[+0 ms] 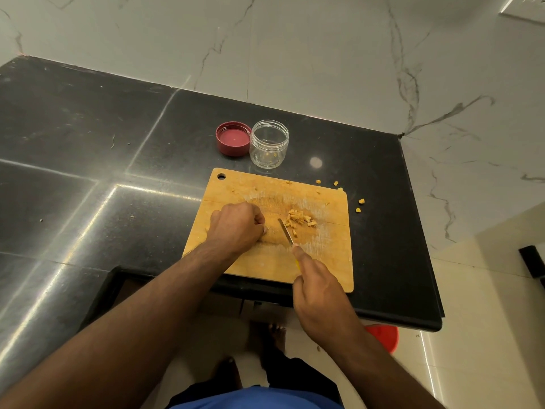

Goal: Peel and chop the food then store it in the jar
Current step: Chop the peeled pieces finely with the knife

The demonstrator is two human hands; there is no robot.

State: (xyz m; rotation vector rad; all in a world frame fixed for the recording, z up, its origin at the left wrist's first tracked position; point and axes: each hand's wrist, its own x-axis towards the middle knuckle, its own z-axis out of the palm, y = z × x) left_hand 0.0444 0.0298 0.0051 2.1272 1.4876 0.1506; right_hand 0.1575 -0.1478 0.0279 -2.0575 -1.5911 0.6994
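Black worktop [88,143] carried a cutting board [324,261] where the left hand [236,227] curled to steady something hidden, the right hand [320,287] gripped a knife [285,231] beside chopped food [299,219], and the open jar [269,147] waited near.

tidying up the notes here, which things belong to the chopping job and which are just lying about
Job:
knife in the right hand
left hand, curled on the cutting board
chopped pieces
jar, open
red lid, beside the jar

Lying about:
stray bits on the counter
red object on the floor
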